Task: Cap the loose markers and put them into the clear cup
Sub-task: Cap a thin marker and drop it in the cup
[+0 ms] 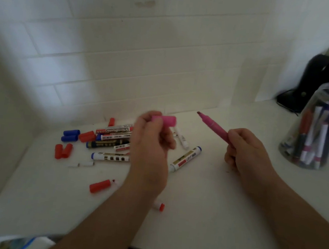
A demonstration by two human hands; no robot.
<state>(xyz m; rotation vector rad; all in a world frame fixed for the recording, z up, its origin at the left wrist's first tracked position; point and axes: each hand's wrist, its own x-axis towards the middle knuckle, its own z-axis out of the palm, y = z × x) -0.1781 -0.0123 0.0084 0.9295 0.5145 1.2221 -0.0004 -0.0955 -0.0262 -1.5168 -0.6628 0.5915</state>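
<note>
Right hand (246,151) grips the rear of an uncapped pink marker (214,127), fingers curled round the barrel, chisel tip pointing up-left; left hand (151,141) pinches the matching pink cap (167,120) between thumb and fingertips, cap and tip held apart above the white tabletop (200,219). Loose markers (113,137) lie heaped behind and left of the left hand, with blue caps (70,135) and red caps (62,150) scattered further left. Clear cup (319,128) stands at far right, already holding several markers upright, with a black bag (314,79) behind it.
</note>
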